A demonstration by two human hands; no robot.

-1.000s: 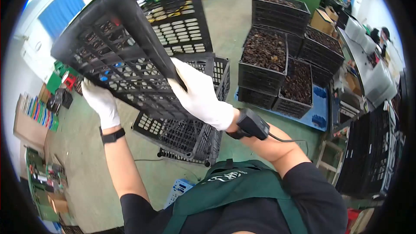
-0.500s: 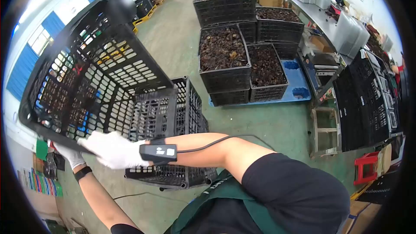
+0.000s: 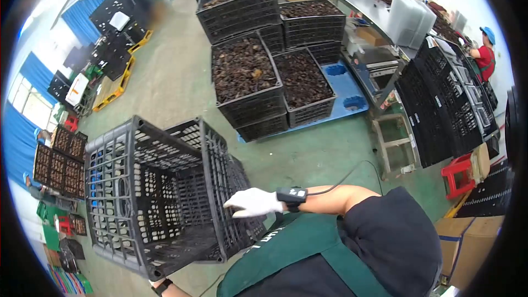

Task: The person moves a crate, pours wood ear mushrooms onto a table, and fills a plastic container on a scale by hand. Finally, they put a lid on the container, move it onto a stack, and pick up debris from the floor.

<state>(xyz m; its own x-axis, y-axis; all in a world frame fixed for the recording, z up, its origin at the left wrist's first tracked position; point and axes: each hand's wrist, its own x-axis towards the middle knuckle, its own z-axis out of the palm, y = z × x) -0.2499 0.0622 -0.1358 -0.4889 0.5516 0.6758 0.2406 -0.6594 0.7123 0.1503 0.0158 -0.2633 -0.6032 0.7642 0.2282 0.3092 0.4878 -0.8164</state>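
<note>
Nearest us is our green apron [image 3: 300, 253], and just past it our gloved right hand [image 3: 254, 202], fingers loosely extended, the thumb a little apart, nothing seen within its grasp. A black device [image 3: 292, 195] sits on that wrist, with a cable leading off it. The fingertips point at the slatted wall of a black standing crate [image 3: 220, 173]; we cannot tell whether they touch it.

Our left hand [image 3: 156, 283] is almost wholly hidden below the near bottom corner of the tilted black crate [image 3: 148, 195]; only a sliver of glove and the wrist show, so we cannot tell how its fingers are set. The tilted crate thus lies above and beyond the left hand and to the left of the right hand, well clear of the right fingers. Its hollow faces partly toward us, and its right side overlaps the standing crate in our view.

Farther off, a blue pallet [image 3: 352, 110] bears stacked crates [image 3: 246, 69] filled with dark brown pieces. To the right stands a red stool [image 3: 457, 176]. Beyond are a long table [image 3: 360, 8], a person in red [image 3: 485, 58], and yellow pallets [image 3: 115, 85] at the far left.
</note>
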